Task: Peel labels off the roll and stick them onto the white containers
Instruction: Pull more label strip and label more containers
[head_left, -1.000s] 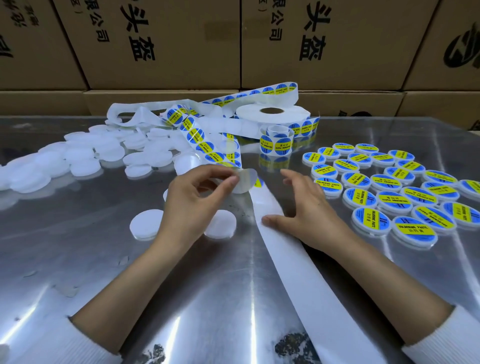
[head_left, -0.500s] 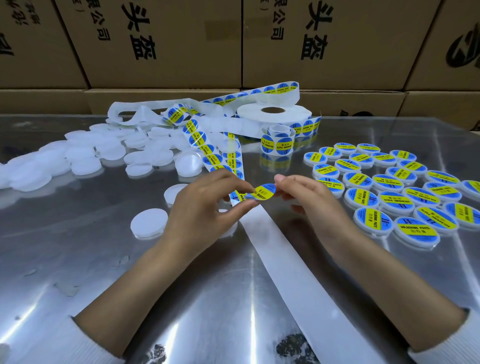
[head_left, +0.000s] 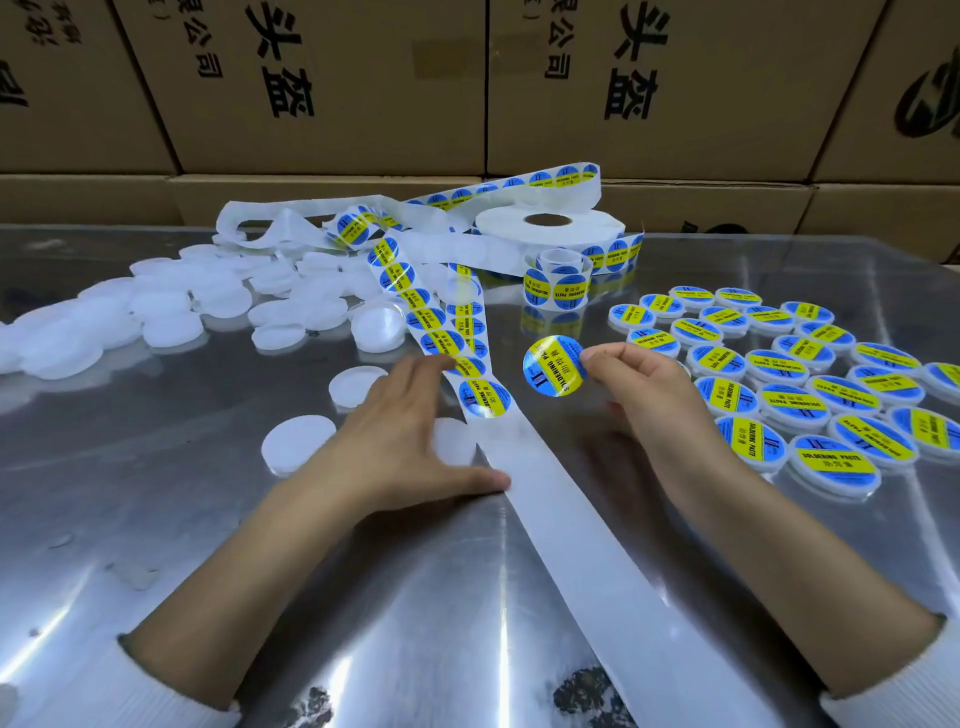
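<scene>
My right hand (head_left: 644, 384) pinches a round blue and yellow label (head_left: 553, 365) by its edge and holds it up above the table, free of the strip. My left hand (head_left: 400, 441) lies flat with fingers spread, its thumb on the bare backing strip (head_left: 571, 525). It partly covers a plain white container (head_left: 457, 441). Two more plain containers (head_left: 298, 451) lie just left of it. The label strip (head_left: 441, 332) runs back to the roll (head_left: 550, 231). The strip's nearest remaining label (head_left: 483, 398) sits by my left fingertips.
A heap of unlabelled white containers (head_left: 156, 317) covers the left of the shiny metal table (head_left: 363, 597). Several labelled containers (head_left: 810, 395) lie in rows on the right. A small label roll (head_left: 556, 286) stands mid-table. Cardboard boxes (head_left: 467, 88) wall off the back.
The label came off the strip in my right hand, which lifted it up and right. My left hand let go of the strip and dropped flat onto the table.
</scene>
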